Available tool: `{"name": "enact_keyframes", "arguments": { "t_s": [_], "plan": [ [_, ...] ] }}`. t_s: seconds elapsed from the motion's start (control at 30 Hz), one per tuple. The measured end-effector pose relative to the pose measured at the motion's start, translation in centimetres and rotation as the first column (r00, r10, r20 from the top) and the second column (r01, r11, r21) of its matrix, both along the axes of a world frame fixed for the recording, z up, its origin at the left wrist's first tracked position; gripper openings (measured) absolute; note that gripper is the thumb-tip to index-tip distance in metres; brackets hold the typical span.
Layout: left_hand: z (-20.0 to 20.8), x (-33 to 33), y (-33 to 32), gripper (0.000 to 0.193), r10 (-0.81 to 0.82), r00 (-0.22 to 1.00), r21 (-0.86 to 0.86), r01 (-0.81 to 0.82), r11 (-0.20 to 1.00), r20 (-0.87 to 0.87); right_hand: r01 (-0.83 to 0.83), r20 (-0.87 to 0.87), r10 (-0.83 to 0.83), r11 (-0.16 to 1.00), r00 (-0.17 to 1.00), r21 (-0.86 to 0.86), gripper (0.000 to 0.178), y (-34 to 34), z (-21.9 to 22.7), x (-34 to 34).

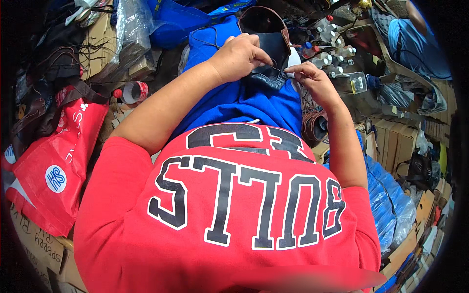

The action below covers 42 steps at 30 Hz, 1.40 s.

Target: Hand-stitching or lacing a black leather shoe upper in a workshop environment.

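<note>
On my lap, over the blue shorts [234, 105], rests a dark leather piece [270, 45] that looks like a shoe upper, with a dark blue, gathered-looking edge [270, 81] nearest me. My left hand [239, 54] comes over it from the left, thumb and fingertips pinched at the piece. From the right, my right hand [313, 82] has its thumb and forefinger pressed together beside that edge. Whatever tiny item it pinches is too small to name. A fine dark line, perhaps thread, runs between the two hands. Just beyond lies a brown-rimmed, rounded dark piece [263, 18].
Several plastic bottles [337, 58] stand at the far right, near a clear container [358, 83]. A red bag [61, 161] and a red-labelled bottle [133, 92] lie at left. Cardboard [398, 141] and a blue plastic sheet [386, 195] crowd the right. A coil [314, 125] sits by my leg.
</note>
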State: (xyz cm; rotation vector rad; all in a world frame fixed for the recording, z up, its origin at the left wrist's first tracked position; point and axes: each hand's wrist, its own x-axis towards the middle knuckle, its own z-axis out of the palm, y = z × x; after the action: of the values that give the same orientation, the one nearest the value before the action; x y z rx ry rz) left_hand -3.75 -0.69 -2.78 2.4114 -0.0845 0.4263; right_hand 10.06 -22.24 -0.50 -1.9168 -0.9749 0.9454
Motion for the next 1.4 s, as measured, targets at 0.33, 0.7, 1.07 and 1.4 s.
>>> {"name": "enact_keyframes", "arguments": {
  "t_s": [0.33,0.7,1.07,1.4],
  "plan": [
    [0.1,0.2,-0.3,0.018,0.0,1.0,0.061,0.002,0.998,-0.029,-0.015,-0.035,0.015,1.0,0.999,-0.001,0.026,-0.1,0.0,0.1],
    [-0.2,1.9,-0.1,0.013,-0.11,0.98,-0.11,0.092,0.99,-0.168,-0.031,-0.085,0.034,0.999,0.996,0.037,0.025,0.0,-0.1,0.0],
    [1.4,-0.1,-1.2,0.019,-0.015,0.97,-0.255,-0.048,0.966,-0.241,0.166,-0.279,-0.15,0.985,0.949,0.034,0.031,-0.5,0.2,-1.9],
    [0.6,2.0,-2.3,0.023,-0.008,0.878,-0.303,-0.156,0.94,-0.478,0.245,-0.425,-0.2,0.968,0.883,0.053,0.022,0.8,-0.1,-1.8]
  ]
}}
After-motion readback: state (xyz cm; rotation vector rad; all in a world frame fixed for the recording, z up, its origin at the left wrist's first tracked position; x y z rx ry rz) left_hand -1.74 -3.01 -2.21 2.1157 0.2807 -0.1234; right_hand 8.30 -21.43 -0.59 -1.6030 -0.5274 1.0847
